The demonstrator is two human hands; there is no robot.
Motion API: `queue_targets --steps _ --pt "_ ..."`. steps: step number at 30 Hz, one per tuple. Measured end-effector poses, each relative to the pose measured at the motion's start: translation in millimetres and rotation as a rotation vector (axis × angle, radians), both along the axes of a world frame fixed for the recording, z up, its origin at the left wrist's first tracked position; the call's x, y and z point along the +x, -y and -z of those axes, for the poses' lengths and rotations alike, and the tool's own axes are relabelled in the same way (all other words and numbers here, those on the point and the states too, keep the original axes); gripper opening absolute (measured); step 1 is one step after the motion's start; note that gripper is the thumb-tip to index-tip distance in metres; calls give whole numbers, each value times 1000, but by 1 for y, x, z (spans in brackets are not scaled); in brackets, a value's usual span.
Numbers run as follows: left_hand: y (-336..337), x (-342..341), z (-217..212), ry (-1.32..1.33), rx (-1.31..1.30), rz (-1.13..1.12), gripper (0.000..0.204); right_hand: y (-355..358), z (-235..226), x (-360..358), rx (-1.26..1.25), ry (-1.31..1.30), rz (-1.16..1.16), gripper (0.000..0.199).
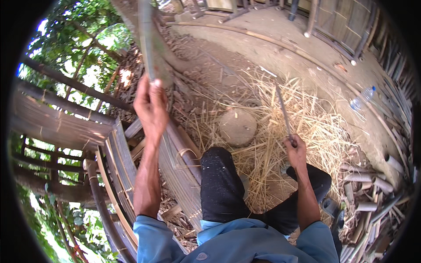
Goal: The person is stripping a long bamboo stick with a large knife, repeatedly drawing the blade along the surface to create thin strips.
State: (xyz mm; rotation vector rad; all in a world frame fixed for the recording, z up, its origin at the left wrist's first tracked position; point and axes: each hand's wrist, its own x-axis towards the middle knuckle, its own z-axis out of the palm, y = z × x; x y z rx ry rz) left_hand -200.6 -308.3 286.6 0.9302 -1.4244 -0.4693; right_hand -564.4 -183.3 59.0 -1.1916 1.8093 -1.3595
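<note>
My left hand (151,103) is raised at the upper left, its fingers closed on the lower end of a long flat bamboo strip (147,41). The strip stands up past the top edge and is blurred there. My right hand (296,151), lower and to the right, is wrapped round the handle of a long thin-bladed knife (283,105). Its blade points away from me, over a heap of pale shavings (311,114). Between my hands, beyond my knee, is a round block (237,127) with a small pale chip on top. Knife and strip are well apart.
I sit on a bamboo slat bench (175,175), with a bamboo railing (74,87) at the left. A tree trunk (162,52) rises beyond my left hand. At right lie a plastic bottle (363,98), a long bamboo pole (280,41) and a pile of cut bamboo (366,206).
</note>
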Motion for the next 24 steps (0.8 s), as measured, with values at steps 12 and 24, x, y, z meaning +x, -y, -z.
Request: queue_targets --steps 12,24 --pt "-125 -40 110 -9 624 232 27 -11 -84 51 124 -220 -128 48" --pt "-168 -60 122 -37 995 347 29 -25 -70 85 80 -539 -359 53"
